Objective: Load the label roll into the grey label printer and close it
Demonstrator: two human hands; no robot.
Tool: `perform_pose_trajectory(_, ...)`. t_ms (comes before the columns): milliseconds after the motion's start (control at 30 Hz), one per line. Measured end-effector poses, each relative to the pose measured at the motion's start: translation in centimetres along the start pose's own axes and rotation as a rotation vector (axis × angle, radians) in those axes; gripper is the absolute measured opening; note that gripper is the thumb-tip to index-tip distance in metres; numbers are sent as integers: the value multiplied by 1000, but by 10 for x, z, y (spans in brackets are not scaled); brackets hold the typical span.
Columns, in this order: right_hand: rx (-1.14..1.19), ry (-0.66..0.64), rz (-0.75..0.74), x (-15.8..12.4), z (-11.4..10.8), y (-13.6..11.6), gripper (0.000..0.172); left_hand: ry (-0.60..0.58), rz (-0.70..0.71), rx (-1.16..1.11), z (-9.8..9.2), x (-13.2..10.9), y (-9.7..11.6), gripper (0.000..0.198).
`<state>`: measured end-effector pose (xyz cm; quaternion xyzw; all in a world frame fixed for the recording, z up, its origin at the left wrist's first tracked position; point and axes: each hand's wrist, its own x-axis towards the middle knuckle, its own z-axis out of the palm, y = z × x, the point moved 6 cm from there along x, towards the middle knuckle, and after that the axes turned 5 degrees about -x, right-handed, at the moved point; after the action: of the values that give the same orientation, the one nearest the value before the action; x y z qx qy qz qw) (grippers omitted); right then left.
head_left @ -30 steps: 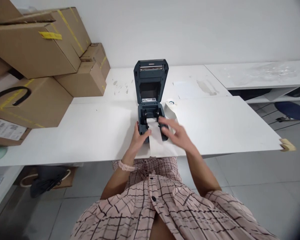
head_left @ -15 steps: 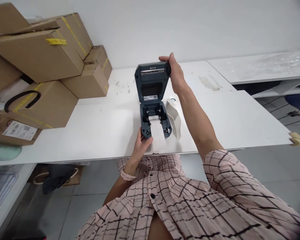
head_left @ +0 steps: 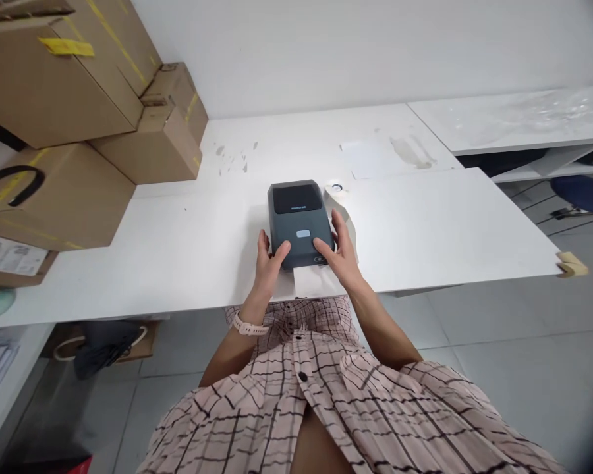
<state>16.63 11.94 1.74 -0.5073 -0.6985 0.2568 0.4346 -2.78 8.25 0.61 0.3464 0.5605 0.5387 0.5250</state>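
A dark grey label printer (head_left: 298, 220) sits near the front edge of the white table (head_left: 178, 263), its lid down. A strip of white label paper (head_left: 312, 283) comes out of its front slot towards me. My left hand (head_left: 269, 264) rests on the printer's front left corner, thumb on the lid. My right hand (head_left: 340, 252) presses the front right corner, fingers spread along the side. A white label roll (head_left: 337, 192) lies just right of the printer, partly behind my right hand.
Stacked cardboard boxes (head_left: 74, 112) fill the table's left side. A loose white sheet (head_left: 370, 158) lies behind the printer. A lower shelf unit (head_left: 514, 125) stands to the right, a bag (head_left: 99, 345) on the floor below left.
The printer lid, held up by my right hand half a second ago, is now shut. My right hand came down to the front right corner; the left stayed at the front.
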Motion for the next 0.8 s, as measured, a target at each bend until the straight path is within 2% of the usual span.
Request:
perform_pose_trajectory(67,71,-34,59,-3,8,16,82,-46,-5,-22,5,2,0,98)
perform_pose_trajectory(200,152,-71,155,-12,20,34,78,-84,70,-44,7,4,-1,84)
perform_pose_trajectory(333,128,13,151,-15,22,33,74,-44,148,-9,6,9,-1,81)
perform_pose_trajectory(433,135,33,138,-13,23,31,74,-46,150,21,5,5,-5,82)
perform_pose_trajectory(500,154,24,156,-12,23,31,76,27,167,78,-1,-8,-10,81)
perform_pose_trajectory(567,152,9,164,-11,23,31,77,194,199,167,-12,-29,-15,73)
perform_pose_trajectory(600,148,5,165,-11,22,31,76,265,198,196,-16,-41,-18,62)
perform_pose_trajectory(633,149,7,168,-11,23,31,75,257,159,208,-15,-50,-23,49)
perform_pose_trajectory(667,155,15,172,-11,23,31,74,168,90,206,-9,-56,-28,43)
perform_pose_trajectory(767,196,49,188,-11,25,35,74,-168,-181,70,20,-65,-38,49)
perform_pose_trajectory(800,213,58,191,-11,26,36,74,-220,-234,5,27,-65,-37,49)
